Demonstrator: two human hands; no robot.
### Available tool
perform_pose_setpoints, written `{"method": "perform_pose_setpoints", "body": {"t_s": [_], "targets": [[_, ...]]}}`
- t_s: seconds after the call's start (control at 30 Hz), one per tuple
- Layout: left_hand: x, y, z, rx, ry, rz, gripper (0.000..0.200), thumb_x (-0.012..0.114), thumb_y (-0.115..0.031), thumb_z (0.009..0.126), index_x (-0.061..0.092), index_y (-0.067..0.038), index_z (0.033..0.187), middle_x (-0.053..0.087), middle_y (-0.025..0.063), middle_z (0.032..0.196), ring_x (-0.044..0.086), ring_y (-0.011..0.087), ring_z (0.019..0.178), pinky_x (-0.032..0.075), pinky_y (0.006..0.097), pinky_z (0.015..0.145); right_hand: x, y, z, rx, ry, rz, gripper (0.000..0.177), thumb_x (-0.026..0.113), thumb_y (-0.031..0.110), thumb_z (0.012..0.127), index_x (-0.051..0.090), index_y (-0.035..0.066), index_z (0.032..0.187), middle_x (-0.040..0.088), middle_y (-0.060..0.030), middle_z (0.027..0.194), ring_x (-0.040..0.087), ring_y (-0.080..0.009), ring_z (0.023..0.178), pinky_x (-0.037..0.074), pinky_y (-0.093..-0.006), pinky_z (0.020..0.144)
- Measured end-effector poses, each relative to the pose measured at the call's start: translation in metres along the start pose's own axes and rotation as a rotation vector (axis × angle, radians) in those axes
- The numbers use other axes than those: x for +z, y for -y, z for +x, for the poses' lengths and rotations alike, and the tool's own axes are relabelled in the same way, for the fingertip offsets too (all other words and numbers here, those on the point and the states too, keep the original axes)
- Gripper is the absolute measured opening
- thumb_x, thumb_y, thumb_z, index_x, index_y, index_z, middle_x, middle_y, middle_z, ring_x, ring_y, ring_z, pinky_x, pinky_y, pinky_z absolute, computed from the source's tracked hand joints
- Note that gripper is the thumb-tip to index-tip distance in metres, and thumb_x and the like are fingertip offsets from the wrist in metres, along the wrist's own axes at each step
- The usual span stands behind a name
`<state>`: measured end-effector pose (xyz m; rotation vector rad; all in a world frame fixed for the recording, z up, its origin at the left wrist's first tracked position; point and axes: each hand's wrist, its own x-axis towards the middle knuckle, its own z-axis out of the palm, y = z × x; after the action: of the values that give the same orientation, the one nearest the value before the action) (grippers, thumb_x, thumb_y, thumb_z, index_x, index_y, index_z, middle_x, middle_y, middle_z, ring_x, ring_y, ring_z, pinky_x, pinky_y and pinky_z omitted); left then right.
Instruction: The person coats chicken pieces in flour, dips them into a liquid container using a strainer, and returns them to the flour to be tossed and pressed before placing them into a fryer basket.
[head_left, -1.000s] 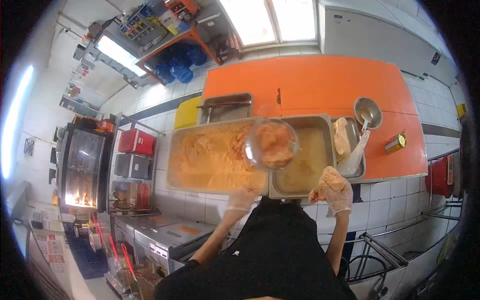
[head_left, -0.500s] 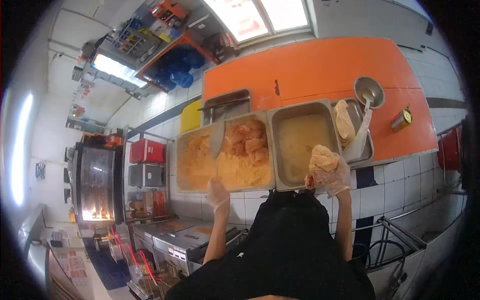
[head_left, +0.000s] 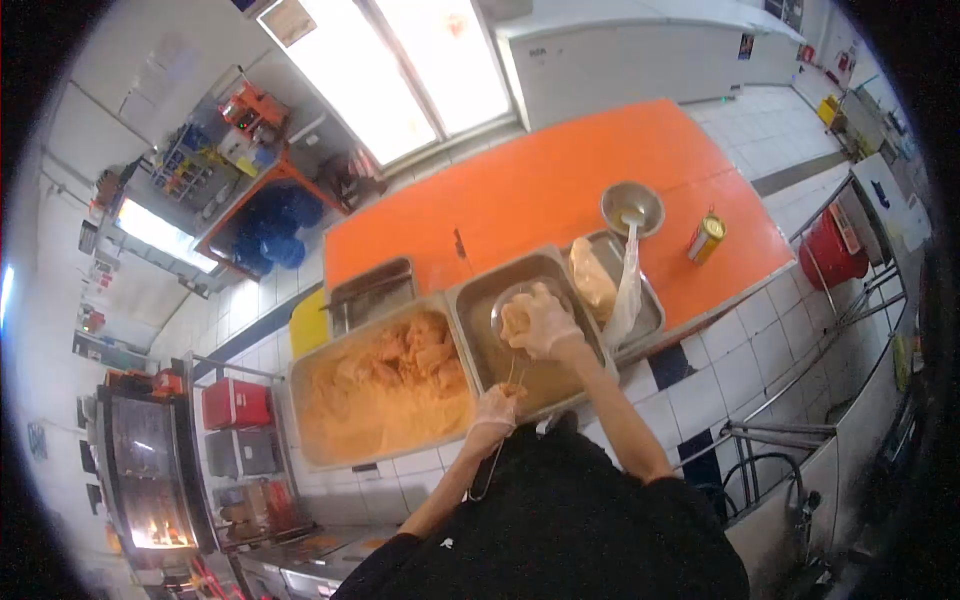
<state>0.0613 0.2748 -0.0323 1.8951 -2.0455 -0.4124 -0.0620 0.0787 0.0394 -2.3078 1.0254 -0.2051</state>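
My left hand (head_left: 492,410), in a clear glove with reddish coating at the fingers, is closed round the handle of a wire strainer (head_left: 513,368). Its round end sits over the metal pan of cloudy liquid (head_left: 468,300). There my right hand (head_left: 552,330), also gloved, has its fingers curled on a pale piece of coated chicken (head_left: 516,318); the hand partly hides it. To the left, a larger metal pan (head_left: 300,395) holds orange-yellow flour, with several pieces of raw chicken (head_left: 420,350) heaped at its far right.
On the orange table (head_left: 530,195) are a metal bowl (head_left: 655,205) with a white-handled utensil, a yellow can (head_left: 706,240) and a tray (head_left: 650,310) with a filled plastic bag (head_left: 592,280). A smaller metal tray (head_left: 400,280) stands behind the flour pan.
My left hand has moved right, from the flour pan to the liquid pan, with the strainer. My right hand has carried the chicken forward and left over the liquid. The view has turned.
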Motion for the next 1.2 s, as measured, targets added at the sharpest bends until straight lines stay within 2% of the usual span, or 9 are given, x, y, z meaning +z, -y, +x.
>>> {"method": "perform_pose_setpoints", "body": {"t_s": [0.07, 0.33, 0.4, 0.43, 0.67, 0.77, 0.87, 0.9, 1.2], "targets": [[0.001, 0.001, 0.014, -0.072, -0.015, -0.097, 0.028, 0.05, -0.021, 0.093, 0.067, -0.004, 0.106, 0.065, 0.0225, 0.096, 0.064, 0.0378, 0.091, 0.049, 0.0465, 0.081, 0.017, -0.005, -0.014, 0.062, -0.445, 0.021, 0.054, 0.08, 0.028, 0.07, 0.059, 0.007, 0.116, 0.047, -0.0194, 0.133, 0.051, -0.0348, 0.12, 0.045, -0.0421, 0.101], [-0.006, -0.009, 0.037, -0.031, 0.038, -0.075, 0.026, 0.053, -0.022, 0.094, 0.064, 0.001, 0.088, 0.064, 0.0219, 0.081, 0.065, 0.0342, 0.072, 0.051, 0.0463, 0.06, 0.089, -0.039, 0.013, 0.127, -0.365, -0.075, 0.026, 0.07, 0.03, 0.078, 0.069, 0.007, 0.088, 0.065, -0.019, 0.092, 0.064, -0.036, 0.094, 0.052, -0.0476, 0.079], [-0.011, -0.016, 0.048, -0.827, 0.213, -0.839, 0.036, 0.057, -0.03, 0.094, 0.062, 0.004, 0.082, 0.061, 0.0183, 0.067, 0.062, 0.0279, 0.057, 0.047, 0.0432, 0.051, 0.093, -0.039, 0.028, 0.158, -0.292, -0.145, 0.025, 0.071, 0.03, 0.077, 0.069, 0.007, 0.087, 0.065, -0.0192, 0.092, 0.064, -0.0357, 0.095, 0.052, -0.0469, 0.08], [-0.006, -0.012, 0.05, -0.837, 0.202, -0.854, 0.036, 0.057, -0.03, 0.094, 0.062, 0.004, 0.082, 0.061, 0.0183, 0.067, 0.062, 0.0279, 0.057, 0.047, 0.0432, 0.051, 0.096, -0.039, 0.035, 0.197, -0.232, -0.21, 0.025, 0.071, 0.03, 0.077, 0.069, 0.007, 0.086, 0.066, -0.0194, 0.093, 0.064, -0.0355, 0.096, 0.053, -0.0463, 0.08], [-0.003, 0.0, 0.044, -0.751, 0.17, -0.943, 0.042, 0.061, -0.036, 0.092, 0.062, 0.003, 0.078, 0.055, 0.0132, 0.055, 0.054, 0.0228, 0.047, 0.042, 0.0388, 0.046, 0.05, -0.007, 0.023, 0.141, -0.207, -0.214, 0.026, 0.071, 0.029, 0.079, 0.07, 0.005, 0.089, 0.066, -0.0196, 0.092, 0.063, -0.036, 0.094, 0.052, -0.0446, 0.079], [-0.008, 0.013, 0.009, 0.111, -0.114, -0.145, 0.025, 0.06, -0.015, 0.087, 0.061, -0.002, 0.108, 0.061, 0.0156, 0.096, 0.062, 0.031, 0.086, 0.05, 0.0413, 0.072, -0.002, 0.018, -0.02, -0.016, -0.652, -0.103, 0.028, 0.069, 0.031, 0.085, 0.068, 0.004, 0.093, 0.065, -0.015, 0.087, 0.063, -0.0298, 0.074, 0.052, -0.037, 0.069], [-0.069, -0.019, 0.004, -0.538, 0.307, -0.728, 0.034, 0.062, -0.008, 0.081, 0.06, -0.006, 0.115, 0.057, 0.0173, 0.116, 0.055, 0.0364, 0.108, 0.046, 0.0448, 0.09, -0.042, 0.037, -0.059, 0.173, -0.792, 0.257, 0.027, 0.067, 0.031, 0.089, 0.068, 0.005, 0.095, 0.065, -0.0125, 0.087, 0.062, -0.0249, 0.076, 0.052, -0.0352, 0.072], [-0.046, 0.001, -0.013, 0.001, 0.072, -0.265, 0.039, 0.062, -0.001, 0.079, 0.058, -0.005, 0.118, 0.057, 0.0168, 0.116, 0.057, 0.0339, 0.103, 0.048, 0.0428, 0.088, -0.044, 0.036, -0.067, 0.222, -0.812, 0.355, 0.027, 0.067, 0.031, 0.09, 0.068, 0.005, 0.095, 0.065, -0.0123, 0.087, 0.062, -0.0247, 0.076, 0.052, -0.0351, 0.072], [-0.06, -0.01, -0.012, -0.239, 0.235, -0.354, 0.042, 0.06, 0.001, 0.08, 0.058, -0.008, 0.12, 0.058, 0.0162, 0.118, 0.058, 0.0358, 0.103, 0.048, 0.0434, 0.087, -0.032, 0.017, -0.091, 0.308, -0.756, 0.583, 0.025, 0.065, 0.029, 0.092, 0.068, 0.006, 0.1, 0.067, -0.0108, 0.09, 0.063, -0.0228, 0.08, 0.052, -0.0346, 0.076]]}}
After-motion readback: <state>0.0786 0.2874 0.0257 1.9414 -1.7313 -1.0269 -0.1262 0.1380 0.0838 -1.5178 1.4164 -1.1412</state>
